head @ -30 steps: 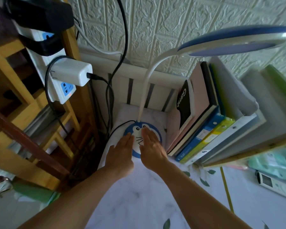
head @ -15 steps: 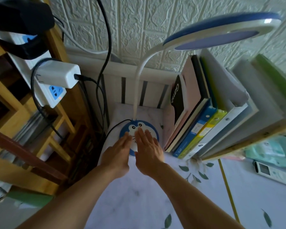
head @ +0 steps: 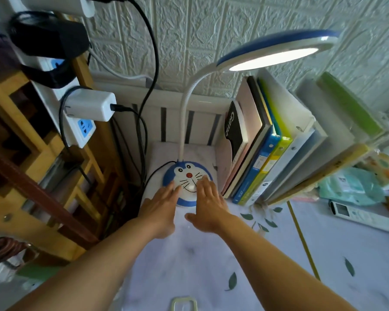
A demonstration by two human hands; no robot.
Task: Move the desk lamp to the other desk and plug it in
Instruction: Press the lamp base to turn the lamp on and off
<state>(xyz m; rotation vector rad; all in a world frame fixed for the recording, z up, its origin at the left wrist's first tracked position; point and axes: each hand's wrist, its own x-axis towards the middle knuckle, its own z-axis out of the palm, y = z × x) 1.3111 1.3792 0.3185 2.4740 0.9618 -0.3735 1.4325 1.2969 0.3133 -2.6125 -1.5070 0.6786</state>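
Note:
The desk lamp stands at the back left corner of the desk (head: 211,265). Its round blue base (head: 188,173) shows a white cartoon cat face. A white gooseneck (head: 185,108) rises to the lamp head (head: 276,51), which is lit. A thin black cord (head: 154,173) leaves the base to the left. My left hand (head: 161,206) lies flat with its fingertips on the base's left front edge. My right hand (head: 208,203) lies flat with its fingers on the base's right front part. Neither hand grips anything.
A white power strip (head: 76,129) hangs on the wooden frame at left, with a white charger (head: 91,105) and black plugs in it. Black cables (head: 144,104) drop behind the desk. Leaning books and binders (head: 270,144) crowd the lamp's right. A remote (head: 362,215) lies far right.
The lamp head has lit up; it was dark before. Both hands slid back and apart, uncovering most of the cat face on the base. The view tilted upward.

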